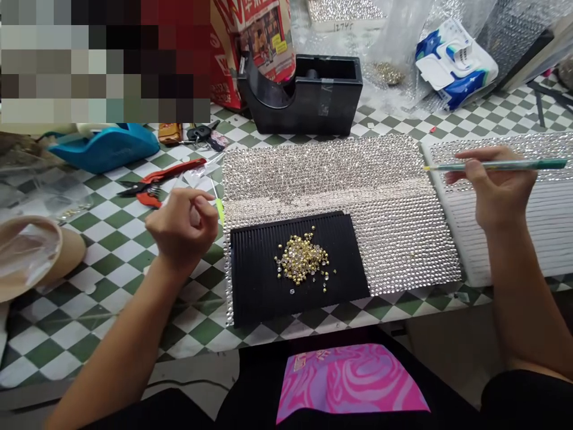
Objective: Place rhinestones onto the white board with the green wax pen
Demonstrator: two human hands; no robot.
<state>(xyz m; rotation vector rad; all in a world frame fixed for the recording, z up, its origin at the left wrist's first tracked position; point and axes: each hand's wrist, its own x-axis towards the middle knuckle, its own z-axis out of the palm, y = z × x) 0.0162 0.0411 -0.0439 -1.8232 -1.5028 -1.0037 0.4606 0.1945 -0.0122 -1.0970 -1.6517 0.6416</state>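
Observation:
My right hand [504, 185] grips a slim green pen-like stick [514, 165], its pale yellow tip pointing left above the right edge of a sheet covered in rhinestones [407, 239]. Closed in a fist, my left hand [185, 227] is just off the sheet's left edge; the inside of the fist is hidden. A black ridged tray [259, 286] lies on the sheet's lower left part. On it is a loose heap of gold-backed and clear rhinestones [302, 260], with several scattered around. Behind my right hand lies a white ridged board [474, 239], its far part covered in stones.
Behind the sheet stand a black tape dispenser [313, 98] and a red snack bag [226, 77]. Red-handled pruning shears [154, 182], a blue tape dispenser [107, 149] and a paper tub [69, 248] are at left. A wipes pack [456, 65] lies back right.

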